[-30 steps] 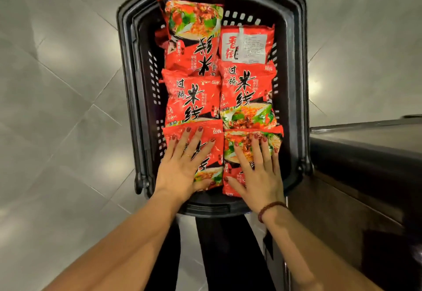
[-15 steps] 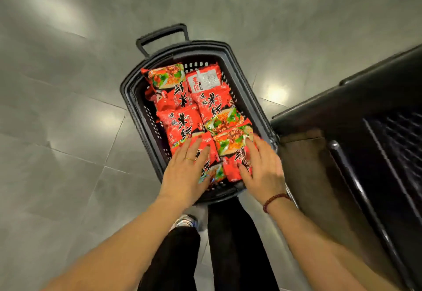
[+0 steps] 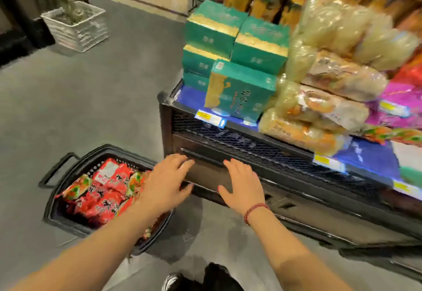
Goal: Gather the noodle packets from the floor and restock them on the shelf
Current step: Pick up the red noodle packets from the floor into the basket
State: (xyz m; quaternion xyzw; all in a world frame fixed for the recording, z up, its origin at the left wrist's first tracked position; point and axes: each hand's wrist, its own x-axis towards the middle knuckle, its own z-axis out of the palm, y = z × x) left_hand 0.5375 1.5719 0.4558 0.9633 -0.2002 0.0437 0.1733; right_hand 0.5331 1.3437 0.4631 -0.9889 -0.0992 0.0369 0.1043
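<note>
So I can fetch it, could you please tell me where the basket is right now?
In the head view, the black basket sits on the floor at lower left, just left of the shelf's end, holding red noodle packets.

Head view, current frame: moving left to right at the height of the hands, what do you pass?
basket handle → noodle packets → left hand → right hand → yellow price tag
</note>
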